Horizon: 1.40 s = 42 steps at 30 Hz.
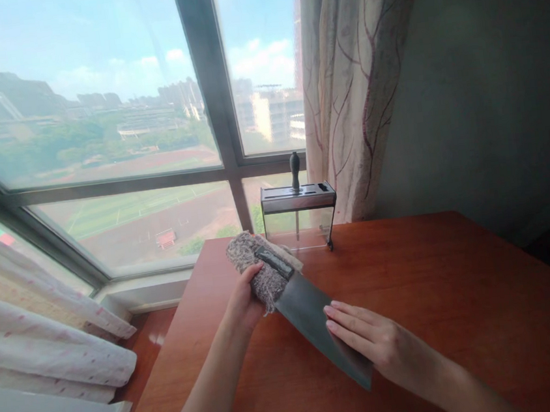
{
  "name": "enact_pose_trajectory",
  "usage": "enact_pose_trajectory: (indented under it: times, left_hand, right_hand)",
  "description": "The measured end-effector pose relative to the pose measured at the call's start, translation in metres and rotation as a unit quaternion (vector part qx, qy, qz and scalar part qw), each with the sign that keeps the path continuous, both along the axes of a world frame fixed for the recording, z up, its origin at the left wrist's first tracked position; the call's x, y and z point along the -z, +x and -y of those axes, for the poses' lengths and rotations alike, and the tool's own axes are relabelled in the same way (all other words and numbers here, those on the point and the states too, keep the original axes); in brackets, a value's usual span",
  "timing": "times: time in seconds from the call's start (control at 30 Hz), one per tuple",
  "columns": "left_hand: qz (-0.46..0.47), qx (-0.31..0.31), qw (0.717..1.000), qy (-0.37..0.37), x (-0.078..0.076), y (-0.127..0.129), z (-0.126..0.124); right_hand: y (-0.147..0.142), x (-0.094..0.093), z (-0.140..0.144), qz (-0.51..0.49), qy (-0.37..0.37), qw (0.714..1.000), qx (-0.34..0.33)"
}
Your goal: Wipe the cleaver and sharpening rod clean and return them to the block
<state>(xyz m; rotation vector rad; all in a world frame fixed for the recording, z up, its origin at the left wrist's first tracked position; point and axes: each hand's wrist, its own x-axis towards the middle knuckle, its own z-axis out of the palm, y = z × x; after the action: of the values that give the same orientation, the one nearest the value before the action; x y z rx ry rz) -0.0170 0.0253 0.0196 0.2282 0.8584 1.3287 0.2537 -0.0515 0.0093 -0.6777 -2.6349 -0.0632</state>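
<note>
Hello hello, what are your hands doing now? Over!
Left hand grips cloth around cleaver handle. Right hand flat on blade. Knife rack behind, apart.

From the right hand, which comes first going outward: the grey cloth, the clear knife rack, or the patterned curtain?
1. Grey woolly cloth, just left, by the left hand.
2. Clear knife rack with metal top, behind, at the table's far edge.
3. Patterned beige curtain, farthest from the right hand, upper right.

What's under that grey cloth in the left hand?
The grey cloth wraps the cleaver around its dark handle, whose top shows. The left hand grips it; the handle's underside is covered.
</note>
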Motion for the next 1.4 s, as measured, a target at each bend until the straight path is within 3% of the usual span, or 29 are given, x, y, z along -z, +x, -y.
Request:
enact_pose_trajectory:
  times: [0.2, 0.53, 0.73, 0.9, 1.0, 1.07, 1.13, 1.2, 1.27, 1.33, 1.4]
  left_hand:
    - [0.024, -0.025, 0.999, 0.026, 0.001, -0.008, -0.005]
    - [0.029, -0.007, 0.999, -0.015, 0.009, 0.004, -0.004]
    - [0.024, -0.045, 0.999, 0.016, 0.005, -0.008, -0.008]
    - [0.031, -0.097, 0.994, 0.048, 0.004, -0.013, -0.008]
    - [0.044, -0.104, 0.992, 0.056, 0.002, -0.014, -0.005]
    - [0.055, -0.088, 0.993, 0.059, 0.001, -0.014, -0.002]
    - [0.065, -0.06, 0.994, 0.064, 0.002, -0.014, 0.001]
    - [0.077, -0.032, 0.994, 0.075, 0.003, -0.015, 0.003]
    - [0.093, -0.01, 0.991, 0.093, 0.005, -0.016, 0.005]
    - [0.117, 0.003, 0.986, 0.116, 0.006, -0.016, 0.007]
    - [0.144, 0.009, 0.979, 0.142, 0.007, -0.016, 0.008]
  right_hand:
    - [0.008, -0.007, 0.007, 0.064, 0.036, 0.997, 0.003]
    - [-0.007, -0.007, 0.008, 0.031, 0.085, 0.996, 0.015]
    - [0.01, -0.006, 0.014, 0.009, -0.033, 0.999, -0.009]
    - [0.02, 0.001, 0.023, -0.127, -0.197, 0.972, -0.01]
    - [0.019, 0.004, 0.033, -0.246, -0.345, 0.904, 0.049]
    - [0.016, 0.006, 0.037, -0.351, -0.45, 0.812, 0.125]
    - [0.01, 0.008, 0.038, -0.463, -0.524, 0.689, 0.189]
    - [0.005, 0.008, 0.035, -0.563, -0.555, 0.569, 0.224]
    - [0.001, 0.007, 0.03, -0.642, -0.557, 0.473, 0.231]
    - [-0.002, 0.006, 0.025, -0.694, -0.553, 0.405, 0.219]
    - [-0.004, 0.006, 0.022, -0.724, -0.553, 0.361, 0.199]
